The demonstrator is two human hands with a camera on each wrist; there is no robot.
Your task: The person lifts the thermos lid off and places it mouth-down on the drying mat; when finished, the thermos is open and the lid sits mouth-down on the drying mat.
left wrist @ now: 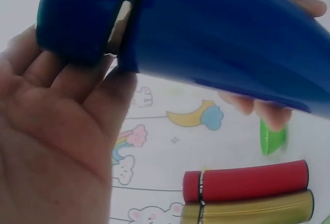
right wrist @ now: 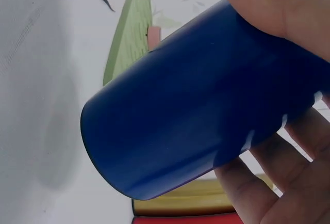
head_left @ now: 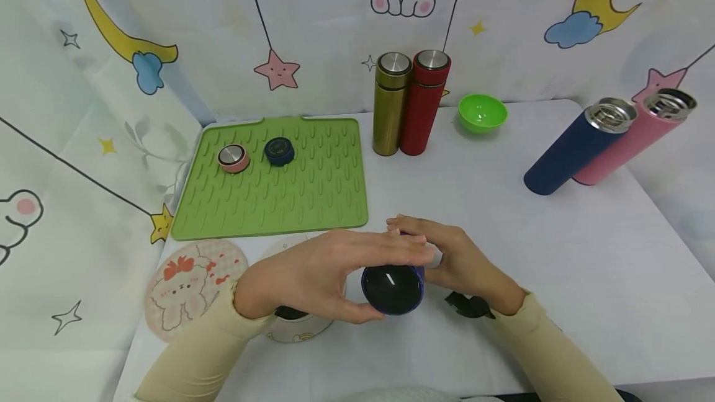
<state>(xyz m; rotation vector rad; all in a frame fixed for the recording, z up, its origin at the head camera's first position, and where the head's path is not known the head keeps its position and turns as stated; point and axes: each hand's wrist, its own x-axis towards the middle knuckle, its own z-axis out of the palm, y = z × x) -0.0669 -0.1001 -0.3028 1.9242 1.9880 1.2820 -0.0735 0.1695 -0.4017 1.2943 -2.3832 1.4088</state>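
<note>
Head view, left grip [head_left: 324,275] and right grip [head_left: 462,259] holding blue bottle [head_left: 393,291], body mostly hidden

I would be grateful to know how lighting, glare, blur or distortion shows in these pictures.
Head view: evenly lit, a glare streak on the black end of the blue bottle, and the navy bottle and pink bottle leaning outward, perhaps wide-lens distortion; left wrist: hazy, the red bottle soft; right wrist: dimmer, grey shading at left.

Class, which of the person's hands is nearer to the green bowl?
Right: the right hand is in front of the green bowl; the left hand is farther off, further left.
</note>
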